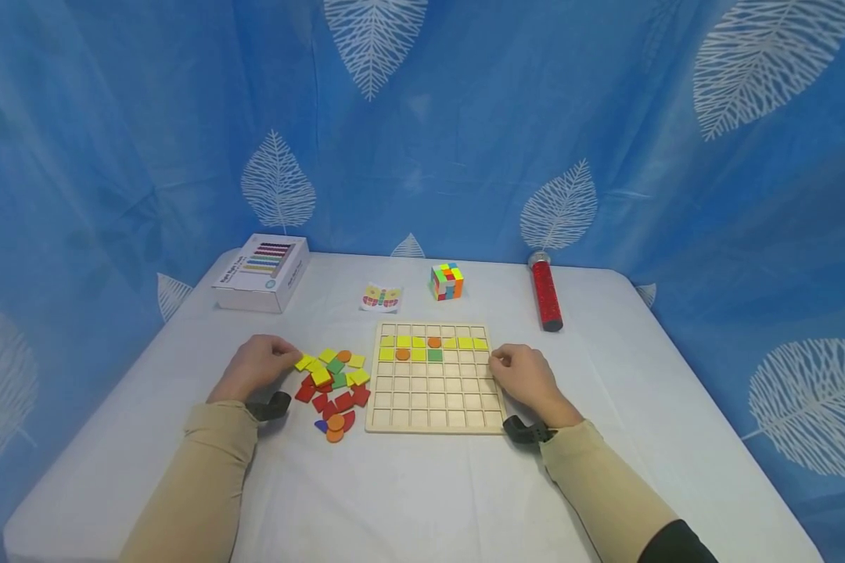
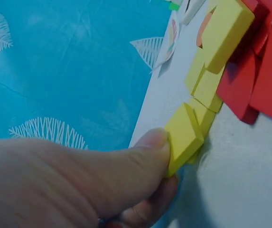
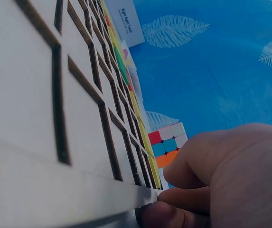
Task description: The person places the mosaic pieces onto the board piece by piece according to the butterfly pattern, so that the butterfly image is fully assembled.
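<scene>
Board (image 1: 428,397), lower centre, looks partly filled: eleven pieces (image 1: 418,342) set, lower rows left; the left hand (image 1: 253,367) pinches a yellow tile (image 2: 184,138) by the loose pile (image 1: 343,402), while the right hand's (image 1: 530,379) fingers curl at the board's edge, grip unclear.

From afar I see a curtained booth, with blue leaf-print curtains (image 1: 465,156) beyond the right hand (image 1: 530,378) and a white-covered worktop (image 1: 394,500) beneath it.
</scene>
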`<state>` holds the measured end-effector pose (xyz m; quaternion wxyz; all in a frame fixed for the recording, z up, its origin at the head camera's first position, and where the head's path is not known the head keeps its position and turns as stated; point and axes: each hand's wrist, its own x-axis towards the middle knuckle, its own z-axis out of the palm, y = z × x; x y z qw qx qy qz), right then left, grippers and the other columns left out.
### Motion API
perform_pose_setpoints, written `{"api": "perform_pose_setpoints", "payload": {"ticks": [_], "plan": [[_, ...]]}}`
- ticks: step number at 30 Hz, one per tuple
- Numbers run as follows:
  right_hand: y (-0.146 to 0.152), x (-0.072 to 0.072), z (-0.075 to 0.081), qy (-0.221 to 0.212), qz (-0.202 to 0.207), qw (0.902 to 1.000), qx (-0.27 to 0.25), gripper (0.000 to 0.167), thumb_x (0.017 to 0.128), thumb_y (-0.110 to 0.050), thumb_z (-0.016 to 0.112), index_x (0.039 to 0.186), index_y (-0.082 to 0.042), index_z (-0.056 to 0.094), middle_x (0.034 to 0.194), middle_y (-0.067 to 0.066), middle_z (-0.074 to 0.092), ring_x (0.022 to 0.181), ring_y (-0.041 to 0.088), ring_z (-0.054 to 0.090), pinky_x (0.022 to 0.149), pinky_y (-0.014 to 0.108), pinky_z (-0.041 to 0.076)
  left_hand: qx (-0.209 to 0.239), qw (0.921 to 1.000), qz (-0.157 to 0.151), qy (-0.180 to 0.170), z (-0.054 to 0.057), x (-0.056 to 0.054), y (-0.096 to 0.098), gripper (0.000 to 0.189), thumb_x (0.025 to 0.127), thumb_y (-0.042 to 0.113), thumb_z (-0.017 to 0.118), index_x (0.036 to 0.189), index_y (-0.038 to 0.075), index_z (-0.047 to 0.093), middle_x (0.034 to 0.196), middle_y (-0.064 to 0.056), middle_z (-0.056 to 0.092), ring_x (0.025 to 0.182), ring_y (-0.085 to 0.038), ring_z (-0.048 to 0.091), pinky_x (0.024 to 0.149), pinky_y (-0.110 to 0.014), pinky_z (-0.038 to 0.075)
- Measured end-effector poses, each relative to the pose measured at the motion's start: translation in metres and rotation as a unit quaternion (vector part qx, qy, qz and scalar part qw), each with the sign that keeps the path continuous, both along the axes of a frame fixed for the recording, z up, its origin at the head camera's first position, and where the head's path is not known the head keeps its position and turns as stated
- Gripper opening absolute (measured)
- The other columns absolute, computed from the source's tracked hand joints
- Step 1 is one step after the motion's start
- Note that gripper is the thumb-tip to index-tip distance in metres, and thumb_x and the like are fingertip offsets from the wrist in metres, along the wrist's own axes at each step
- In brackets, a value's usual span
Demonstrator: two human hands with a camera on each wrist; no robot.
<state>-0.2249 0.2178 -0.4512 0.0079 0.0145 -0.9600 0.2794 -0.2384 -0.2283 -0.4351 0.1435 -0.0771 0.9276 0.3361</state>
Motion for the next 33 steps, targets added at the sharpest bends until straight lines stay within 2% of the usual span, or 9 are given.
{"api": "perform_pose_setpoints", "payload": {"ticks": [7,13,17,21,25,28,33], "plan": [[0.000,0.000,-0.001,0.004,0.001,1.0000,-0.001,0.033,0.096,-0.025,0.060,0.116,-0.006,0.076,0.101,0.007,0.075,0.086,0.022,0.061,0.083,0.045,0.054,0.024,0.9992,-0.005,0.032,0.001,0.000,0.004,0.037,0.103,0.030,0.062,0.125,0.001,0.065,0.125,-0.020,0.061,0.110,-0.036,0.054,0.102,-0.054,0.047],[0.000,0.000,0.000,0.007,0.006,0.9999,-0.005,0.033,0.095,-0.025,0.059,0.115,-0.005,0.076,0.102,0.008,0.076,0.088,0.023,0.062,0.086,0.047,0.054,0.070,0.9951,-0.008,0.070,0.005,-0.005,0.028,0.034,0.104,0.031,0.062,0.124,0.004,0.066,0.126,-0.018,0.062,0.114,-0.034,0.055,0.105,-0.051,0.048],[0.001,0.001,-0.001,0.008,-0.001,1.0000,-0.003,0.034,0.095,-0.025,0.059,0.116,-0.005,0.076,0.104,0.009,0.076,0.088,0.024,0.063,0.087,0.047,0.054,0.080,0.9935,-0.026,0.076,0.013,-0.009,0.058,0.032,0.103,0.034,0.063,0.121,0.007,0.068,0.121,-0.014,0.063,0.109,-0.031,0.057,0.097,-0.044,0.051],[0.002,0.002,-0.001,0.003,-0.005,1.0000,-0.004,0.034,0.095,-0.025,0.060,0.117,-0.005,0.076,0.106,0.010,0.076,0.091,0.024,0.064,0.089,0.048,0.054,0.074,0.9907,-0.075,0.086,0.021,-0.014,0.096,0.027,0.102,0.031,0.065,0.115,0.008,0.071,0.111,-0.010,0.067,0.097,-0.027,0.059,0.084,-0.037,0.051],[0.002,0.002,-0.002,0.001,-0.005,0.9999,-0.010,0.034,0.095,-0.025,0.060,0.117,-0.005,0.076,0.108,0.010,0.076,0.094,0.025,0.065,0.091,0.049,0.054,0.043,0.9855,-0.130,0.101,0.026,-0.019,0.138,0.022,0.101,0.027,0.065,0.110,0.010,0.074,0.104,-0.004,0.070,0.091,-0.022,0.060,0.083,-0.036,0.052],[0.001,0.002,-0.002,0.002,-0.004,0.9999,-0.010,0.034,0.096,-0.025,0.060,0.117,-0.005,0.076,0.107,0.010,0.076,0.092,0.024,0.064,0.091,0.049,0.054,0.015,0.9793,-0.164,0.118,0.027,-0.023,0.167,0.019,0.101,0.026,0.064,0.109,0.012,0.075,0.100,0.000,0.071,0.086,-0.019,0.061,0.081,-0.037,0.053],[0.000,0.001,-0.002,0.003,-0.005,1.0000,-0.005,0.033,0.096,-0.024,0.060,0.118,-0.005,0.076,0.106,0.008,0.076,0.090,0.022,0.063,0.089,0.047,0.054,-0.016,0.9728,-0.193,0.126,0.024,-0.031,0.205,0.013,0.101,0.026,0.066,0.102,0.016,0.075,0.095,0.004,0.070,0.081,-0.016,0.061,0.075,-0.037,0.052]]}}
